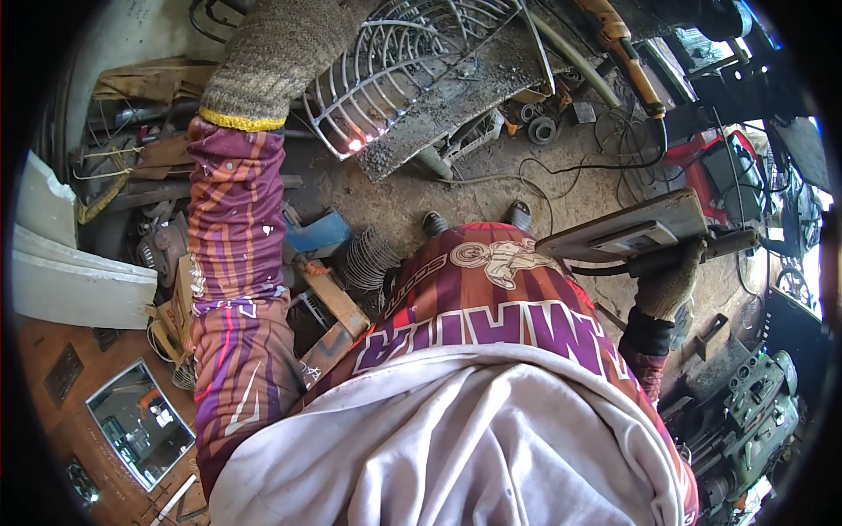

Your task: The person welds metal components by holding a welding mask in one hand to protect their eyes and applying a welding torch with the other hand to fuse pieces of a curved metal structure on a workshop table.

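My left hand point(267, 61), in a thick knit glove with a yellow cuff, is raised at the upper left, right beside a round wire fan guard point(399, 66). Its fingers are hidden, so what it holds does not show. A small orange glowing spot point(360, 140) sits on the guard's lower rim. The guard rests against a dirty grey metal plate point(465, 96). My right hand point(671, 285), also gloved, grips the handle of a flat grey welding hand shield point(623, 232) with a small window, held level at the right.
Cables point(570, 167) trail over the dirt floor. An orange-handled tool point(627, 57) lies at the top right, near a red machine point(719, 175). Scrap metal, springs and wood pieces point(333, 298) pile up at the left. A green machine point(745, 412) stands lower right.
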### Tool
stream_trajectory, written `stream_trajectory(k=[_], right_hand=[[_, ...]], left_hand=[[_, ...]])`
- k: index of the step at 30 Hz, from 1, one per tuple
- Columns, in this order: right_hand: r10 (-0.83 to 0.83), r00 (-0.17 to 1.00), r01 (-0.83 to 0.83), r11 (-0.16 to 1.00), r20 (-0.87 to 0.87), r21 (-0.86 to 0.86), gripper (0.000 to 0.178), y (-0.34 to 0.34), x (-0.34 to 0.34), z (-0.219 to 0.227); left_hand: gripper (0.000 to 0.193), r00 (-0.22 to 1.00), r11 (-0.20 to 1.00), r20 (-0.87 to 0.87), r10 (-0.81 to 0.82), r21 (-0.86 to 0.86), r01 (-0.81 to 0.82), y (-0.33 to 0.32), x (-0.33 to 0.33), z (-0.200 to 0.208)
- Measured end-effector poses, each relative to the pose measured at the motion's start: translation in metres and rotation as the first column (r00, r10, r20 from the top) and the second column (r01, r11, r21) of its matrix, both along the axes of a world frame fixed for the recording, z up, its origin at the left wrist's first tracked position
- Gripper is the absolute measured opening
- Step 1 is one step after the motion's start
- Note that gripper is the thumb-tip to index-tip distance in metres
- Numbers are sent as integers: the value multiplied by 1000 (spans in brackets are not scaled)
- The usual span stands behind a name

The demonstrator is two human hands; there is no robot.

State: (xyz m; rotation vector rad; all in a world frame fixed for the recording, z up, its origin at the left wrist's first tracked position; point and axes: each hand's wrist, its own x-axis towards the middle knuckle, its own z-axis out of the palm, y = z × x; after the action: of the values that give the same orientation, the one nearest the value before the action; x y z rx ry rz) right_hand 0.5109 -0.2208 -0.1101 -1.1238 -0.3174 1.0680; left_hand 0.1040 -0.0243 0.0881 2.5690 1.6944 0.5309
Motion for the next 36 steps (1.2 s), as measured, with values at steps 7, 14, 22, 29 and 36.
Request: stream_trajectory(k=[7,14,22,29,36], right_hand=[[-14,1000,14,1000,-23,-15,55,-3,1,-4],[-47,999,46,999,-22,-12,56,-3,-1,-4],[-7,999,6,1000,-51,-31,54,-2,-2,-5],[-67,997,67,998,-27,-16,49,1,-6,-5],[-59,998,58,998,-23,-10,48,1,-9,-2]], left_hand=[[30,985,975,-164,60,-200,-93,-6,21,32],[31,980,965,-196,27,-249,-76,3,25,23],[33,974,964,-227,21,-254,-80,0,25,28],[34,974,966,-226,-19,-255,-41,8,31,19],[35,966,958,-258,-8,-279,-66,2,33,25]])
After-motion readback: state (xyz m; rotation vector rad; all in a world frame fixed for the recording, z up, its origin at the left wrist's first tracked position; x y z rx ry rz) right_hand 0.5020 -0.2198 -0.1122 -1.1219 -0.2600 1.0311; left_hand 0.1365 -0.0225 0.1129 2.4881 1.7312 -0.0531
